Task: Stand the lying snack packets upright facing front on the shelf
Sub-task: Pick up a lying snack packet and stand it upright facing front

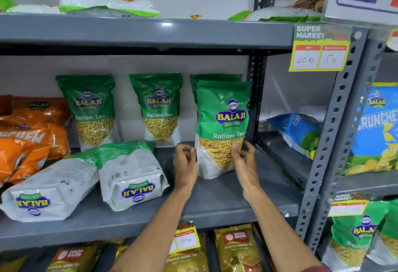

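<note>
- Grey steel shelf (215, 198) in a shop, pale wall behind, price tags clipped to the rails.
- Front packet (221, 129) stands upright at about 2 o'clock on the shelf, label forward, another green packet (215, 77) right behind it.
- Left hand (185, 164) is at its lower left edge, fingers loosely curled; whether they touch the film I cannot tell. Right hand (243, 157) has fingertips on the lower right corner, a light open grip rather than a clamp.
- Two lying packets, one (131, 174) at 7 o'clock beside the left hand, one (47, 189) at 8 o'clock, rest back side up and are not yet stood.
- They look light and soft: crinkly, slick film over loose, crushable contents. Best held by both side edges low down, then settled on the flat base.
- Two upright packets (90, 110) (158, 108) fill the back row at 10 to 12 o'clock.
- Orange bags (32, 129) crowd the left end and may hem in the far lying packet.
- Blue bags (299, 133) lie in the next bay, well apart.
</note>
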The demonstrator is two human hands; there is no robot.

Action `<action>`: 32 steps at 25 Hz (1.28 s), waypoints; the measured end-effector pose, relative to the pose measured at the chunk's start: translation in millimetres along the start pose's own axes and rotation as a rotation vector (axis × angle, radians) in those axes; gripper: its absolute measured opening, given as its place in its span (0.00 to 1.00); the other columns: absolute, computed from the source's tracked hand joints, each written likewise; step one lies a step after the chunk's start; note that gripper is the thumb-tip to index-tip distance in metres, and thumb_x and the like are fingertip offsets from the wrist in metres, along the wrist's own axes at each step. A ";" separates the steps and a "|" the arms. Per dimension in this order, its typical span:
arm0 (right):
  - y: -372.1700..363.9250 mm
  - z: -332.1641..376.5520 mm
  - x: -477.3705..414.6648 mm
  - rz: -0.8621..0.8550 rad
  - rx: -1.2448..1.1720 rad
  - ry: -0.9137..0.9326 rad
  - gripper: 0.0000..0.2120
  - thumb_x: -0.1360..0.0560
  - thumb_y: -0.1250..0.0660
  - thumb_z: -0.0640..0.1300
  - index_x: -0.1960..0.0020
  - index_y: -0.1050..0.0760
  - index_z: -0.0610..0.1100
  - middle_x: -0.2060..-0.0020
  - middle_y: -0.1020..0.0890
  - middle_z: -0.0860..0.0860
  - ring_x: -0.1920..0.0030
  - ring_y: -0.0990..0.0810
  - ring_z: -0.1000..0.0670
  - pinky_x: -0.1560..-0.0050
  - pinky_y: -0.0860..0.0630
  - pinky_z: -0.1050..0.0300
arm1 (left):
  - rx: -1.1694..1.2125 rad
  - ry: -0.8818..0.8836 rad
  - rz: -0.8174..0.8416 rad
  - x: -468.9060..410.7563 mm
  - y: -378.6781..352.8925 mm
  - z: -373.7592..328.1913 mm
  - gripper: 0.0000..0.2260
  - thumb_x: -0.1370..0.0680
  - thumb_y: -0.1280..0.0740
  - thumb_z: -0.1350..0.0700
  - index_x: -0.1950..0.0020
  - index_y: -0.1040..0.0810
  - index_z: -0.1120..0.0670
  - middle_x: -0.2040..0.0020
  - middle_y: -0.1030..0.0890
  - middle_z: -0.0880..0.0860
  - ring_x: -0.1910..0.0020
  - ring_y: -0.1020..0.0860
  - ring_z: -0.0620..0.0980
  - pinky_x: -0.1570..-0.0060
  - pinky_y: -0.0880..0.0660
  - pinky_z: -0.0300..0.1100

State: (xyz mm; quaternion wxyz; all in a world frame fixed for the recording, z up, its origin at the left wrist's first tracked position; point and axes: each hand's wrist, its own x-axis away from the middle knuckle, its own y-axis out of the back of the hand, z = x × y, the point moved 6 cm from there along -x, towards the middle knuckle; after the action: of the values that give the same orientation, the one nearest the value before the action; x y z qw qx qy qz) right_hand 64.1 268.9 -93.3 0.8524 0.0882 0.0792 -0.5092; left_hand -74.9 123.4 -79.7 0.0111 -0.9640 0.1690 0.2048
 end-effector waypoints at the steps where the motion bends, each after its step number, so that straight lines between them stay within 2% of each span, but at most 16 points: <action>1: 2.1 0.6 2.2 -0.022 0.080 0.020 0.40 0.31 0.41 0.78 0.27 0.36 0.55 0.42 0.18 0.54 0.30 0.27 0.46 0.24 0.42 0.37 | -0.005 -0.016 0.002 1.8 1.2 -2.2 0.08 0.17 0.41 0.51 0.54 0.28 0.50 0.58 0.22 0.52 0.58 0.24 0.50 0.56 0.29 0.42; 3: 6.1 3.1 6.8 -0.055 0.209 0.052 0.43 0.34 0.44 0.80 0.28 0.33 0.55 0.38 0.22 0.49 0.29 0.30 0.43 0.24 0.45 0.36 | -0.040 -0.049 0.069 5.4 -2.3 -5.7 0.10 0.17 0.43 0.49 0.54 0.26 0.48 0.58 0.24 0.50 0.56 0.24 0.50 0.54 0.29 0.43; 5: 8.1 7.8 11.3 -0.076 0.247 0.081 0.40 0.33 0.44 0.79 0.31 0.30 0.54 0.34 0.25 0.46 0.27 0.34 0.41 0.24 0.46 0.35 | -0.144 -0.074 0.177 8.7 -9.7 -5.9 0.12 0.17 0.41 0.49 0.40 0.22 0.52 0.45 0.22 0.53 0.44 0.22 0.52 0.42 0.27 0.45; 7: 7.9 11.5 14.4 -0.073 0.255 0.107 0.37 0.28 0.43 0.76 0.30 0.30 0.52 0.30 0.26 0.45 0.25 0.35 0.41 0.23 0.45 0.36 | -0.220 -0.070 0.269 12.3 -16.1 -7.1 0.20 0.17 0.40 0.49 0.28 0.29 0.56 0.34 0.25 0.55 0.33 0.25 0.52 0.32 0.29 0.51; 8: 7.9 13.8 16.6 -0.053 0.241 0.104 0.36 0.27 0.44 0.75 0.29 0.30 0.52 0.30 0.25 0.46 0.25 0.33 0.41 0.23 0.42 0.36 | -0.209 -0.059 0.289 14.9 -17.3 -9.3 0.21 0.18 0.39 0.50 0.26 0.31 0.56 0.31 0.24 0.55 0.31 0.26 0.53 0.30 0.30 0.53; 11: 10.6 20.1 16.8 0.020 0.183 0.031 0.34 0.25 0.44 0.71 0.26 0.32 0.52 0.28 0.24 0.47 0.26 0.31 0.40 0.25 0.35 0.39 | -0.137 -0.024 0.284 21.3 -15.5 -18.9 0.19 0.19 0.35 0.53 0.30 0.30 0.56 0.36 0.19 0.55 0.37 0.20 0.55 0.36 0.24 0.54; 15: 22.8 22.6 19.8 0.087 0.223 -0.033 0.29 0.20 0.42 0.65 0.23 0.35 0.54 0.25 0.28 0.48 0.22 0.35 0.41 0.24 0.36 0.40 | -0.133 0.020 0.284 34.6 -11.4 -22.4 0.18 0.20 0.33 0.51 0.32 0.29 0.53 0.41 0.17 0.53 0.44 0.17 0.53 0.43 0.20 0.52; 17: 30.9 24.1 27.6 0.103 0.220 -0.021 0.29 0.20 0.42 0.65 0.23 0.33 0.53 0.26 0.26 0.48 0.23 0.32 0.42 0.24 0.35 0.40 | -0.136 0.017 0.299 44.1 -11.2 -24.4 0.18 0.21 0.33 0.49 0.33 0.29 0.52 0.43 0.17 0.51 0.46 0.17 0.51 0.44 0.19 0.50; 19: 40.1 26.1 36.5 0.103 0.211 0.000 0.28 0.20 0.41 0.64 0.24 0.31 0.52 0.28 0.23 0.49 0.26 0.27 0.44 0.26 0.33 0.46 | -0.146 0.009 0.313 53.3 -9.9 -29.0 0.17 0.21 0.33 0.48 0.35 0.29 0.50 0.46 0.18 0.49 0.49 0.17 0.49 0.46 0.19 0.49; 22: 51.2 28.4 48.6 0.110 0.197 0.025 0.26 0.19 0.40 0.63 0.26 0.29 0.51 0.31 0.20 0.50 0.28 0.24 0.46 0.30 0.32 0.50 | -0.131 0.012 0.336 65.6 -7.8 -31.7 0.15 0.22 0.32 0.47 0.38 0.29 0.48 0.45 0.17 0.49 0.47 0.17 0.49 0.46 0.19 0.50; 26: 59.9 29.6 60.0 0.118 0.203 0.004 0.26 0.19 0.41 0.62 0.26 0.29 0.51 0.31 0.20 0.50 0.28 0.25 0.45 0.28 0.32 0.48 | -0.108 0.013 0.325 81.6 -4.8 -35.1 0.14 0.23 0.31 0.46 0.41 0.29 0.47 0.44 0.17 0.49 0.46 0.17 0.49 0.45 0.19 0.51; 28: 60.2 34.4 65.5 0.139 0.182 -0.006 0.29 0.20 0.41 0.64 0.24 0.32 0.51 0.30 0.22 0.49 0.27 0.26 0.45 0.29 0.32 0.49 | -0.102 0.025 0.348 84.9 -4.5 -39.1 0.14 0.22 0.31 0.48 0.39 0.29 0.49 0.43 0.17 0.49 0.44 0.17 0.50 0.43 0.20 0.50; 30: 63.7 45.3 76.1 0.009 0.243 0.111 0.35 0.22 0.38 0.66 0.21 0.37 0.50 0.25 0.27 0.48 0.24 0.30 0.44 0.28 0.34 0.47 | -0.130 0.015 0.393 87.2 -0.3 -45.6 0.14 0.21 0.32 0.49 0.38 0.29 0.51 0.44 0.18 0.47 0.41 0.18 0.50 0.42 0.21 0.48; 32: 65.7 62.4 97.5 -0.221 0.321 0.382 0.35 0.21 0.36 0.62 0.20 0.40 0.49 0.24 0.33 0.49 0.24 0.33 0.45 0.27 0.33 0.44 | -0.184 -0.088 0.378 85.4 15.1 -61.3 0.17 0.21 0.34 0.49 0.34 0.29 0.51 0.41 0.20 0.45 0.37 0.22 0.46 0.40 0.25 0.41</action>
State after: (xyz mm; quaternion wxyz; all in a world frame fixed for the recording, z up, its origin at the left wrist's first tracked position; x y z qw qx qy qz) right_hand 170.7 201.8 -50.0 0.7366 0.3074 0.1660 -0.5792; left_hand 17.4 76.2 -56.8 -0.1083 -0.9022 0.3269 0.2595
